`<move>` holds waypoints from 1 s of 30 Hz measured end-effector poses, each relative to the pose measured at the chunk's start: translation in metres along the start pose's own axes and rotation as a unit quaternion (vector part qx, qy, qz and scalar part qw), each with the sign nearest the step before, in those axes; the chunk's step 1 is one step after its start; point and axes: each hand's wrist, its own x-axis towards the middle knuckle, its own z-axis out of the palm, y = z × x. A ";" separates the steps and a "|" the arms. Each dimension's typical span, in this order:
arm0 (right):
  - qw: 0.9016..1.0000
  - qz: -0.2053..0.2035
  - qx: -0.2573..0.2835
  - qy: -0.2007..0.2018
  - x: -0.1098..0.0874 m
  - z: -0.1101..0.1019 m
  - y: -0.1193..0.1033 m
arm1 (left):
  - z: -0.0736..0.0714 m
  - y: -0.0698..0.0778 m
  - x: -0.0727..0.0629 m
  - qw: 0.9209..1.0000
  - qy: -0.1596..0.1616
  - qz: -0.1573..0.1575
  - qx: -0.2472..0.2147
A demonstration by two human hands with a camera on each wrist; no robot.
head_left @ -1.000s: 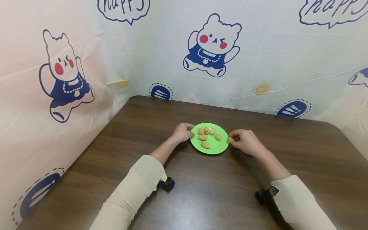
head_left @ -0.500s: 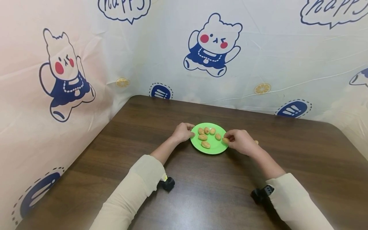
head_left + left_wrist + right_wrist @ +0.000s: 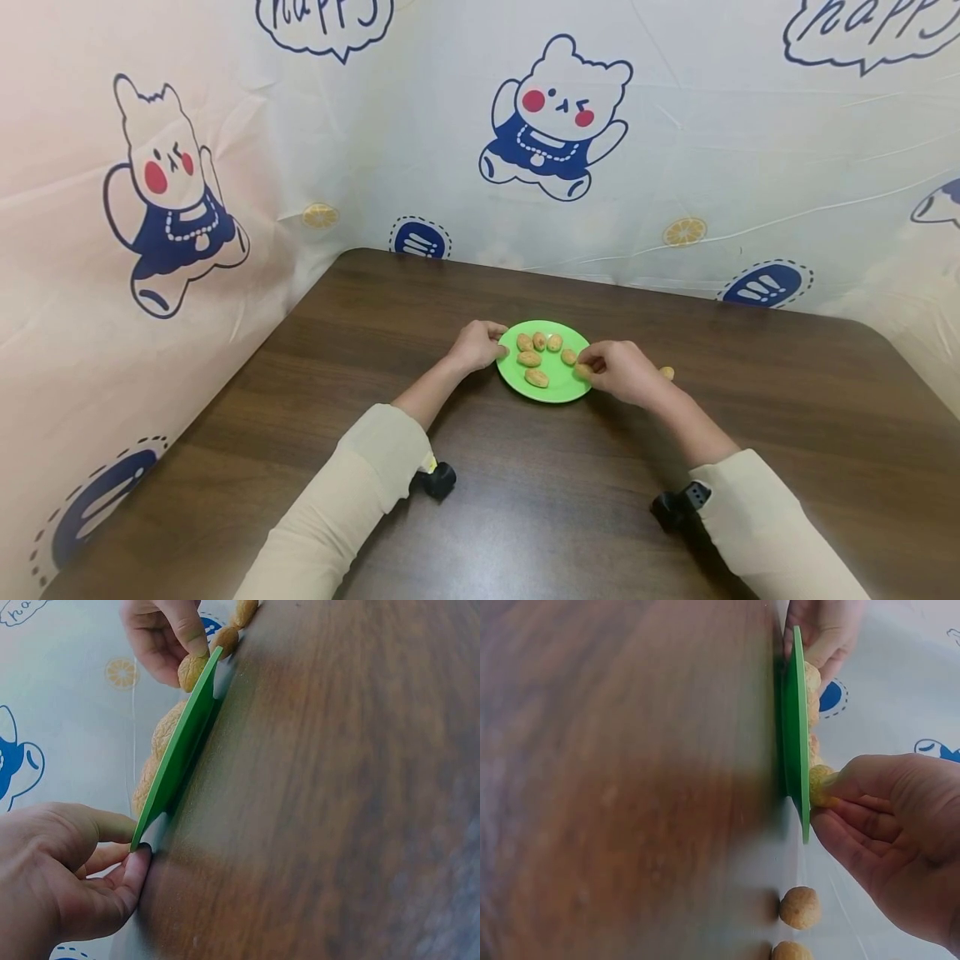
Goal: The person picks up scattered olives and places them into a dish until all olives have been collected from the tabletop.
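A green plate [image 3: 553,388] lies on the table, carrying several tan, oval, walnut-like pieces [image 3: 536,378]. At the plate's left edge my left hand [image 3: 474,347] pinches the rim between thumb and fingers, clearly visible in the left wrist view. My right hand [image 3: 626,371] is over the plate's right edge. Between its thumb and fingertips it pinches one walnut-like piece [image 3: 821,784], low against the plate's surface. Part of that piece is hidden by the fingers in the head view.
Two more walnut-like pieces, one of them a round one [image 3: 800,907], stand on the table beyond the plate's right side; the head view shows one loose piece [image 3: 667,372] behind the right wrist. A printed cloth [image 3: 420,125] rises behind the dark wooden table [image 3: 480,500].
My right hand has moved left with its walnut-like piece, from just outside the rim to over the plate. A loose piece has come into sight behind it. The left hand stays put.
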 end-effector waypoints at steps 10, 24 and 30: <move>1.000 0.004 0.001 -0.020 0.001 0.002 -0.003 | -0.001 0.001 -0.001 1.000 -0.001 0.005 0.002; 0.999 0.020 -0.009 -0.036 0.001 0.000 -0.005 | -0.001 0.002 -0.002 1.000 -0.001 -0.002 0.006; 0.999 0.022 -0.010 -0.038 0.001 0.000 -0.005 | -0.001 0.002 -0.001 1.000 -0.002 -0.002 0.008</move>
